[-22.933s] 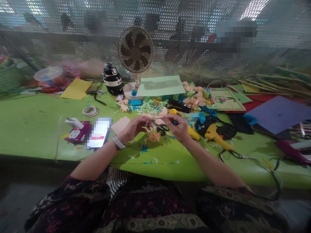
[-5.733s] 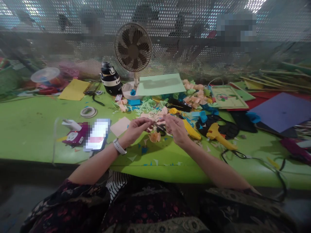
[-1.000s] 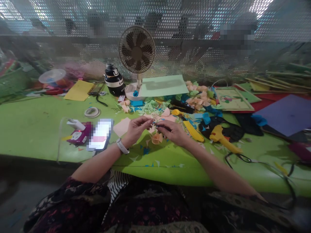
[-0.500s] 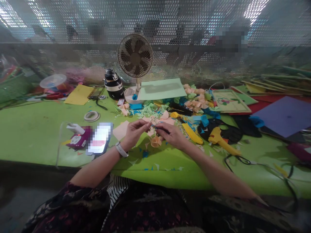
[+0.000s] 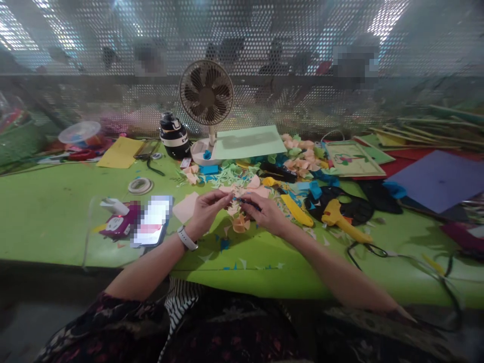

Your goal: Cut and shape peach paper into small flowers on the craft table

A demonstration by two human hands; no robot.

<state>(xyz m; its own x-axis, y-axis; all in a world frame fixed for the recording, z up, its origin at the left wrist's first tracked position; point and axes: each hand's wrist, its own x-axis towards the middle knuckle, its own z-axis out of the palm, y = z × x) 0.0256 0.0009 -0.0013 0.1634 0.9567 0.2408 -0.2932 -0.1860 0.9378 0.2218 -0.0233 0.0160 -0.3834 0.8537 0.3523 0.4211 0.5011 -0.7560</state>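
My left hand [image 5: 206,212] pinches a small piece of peach paper just above the green table [image 5: 49,212]. Close beside it, my right hand [image 5: 266,212] is closed on a thin dark tool [image 5: 247,201] whose tip points at that paper. A finished peach paper flower [image 5: 239,223] lies on the table under the two hands. A white watch is on my left wrist.
A phone [image 5: 153,227] and a purple device [image 5: 119,224] lie to the left. A yellow glue gun [image 5: 342,222] with its cable lies to the right. Paper scraps, a desk fan [image 5: 206,96], a tape roll [image 5: 139,185] and coloured sheets [image 5: 438,179] fill the back.
My hands stay together over the flower, working the small paper piece. The view has tilted slightly, and the table things sit a little lower in the frame.
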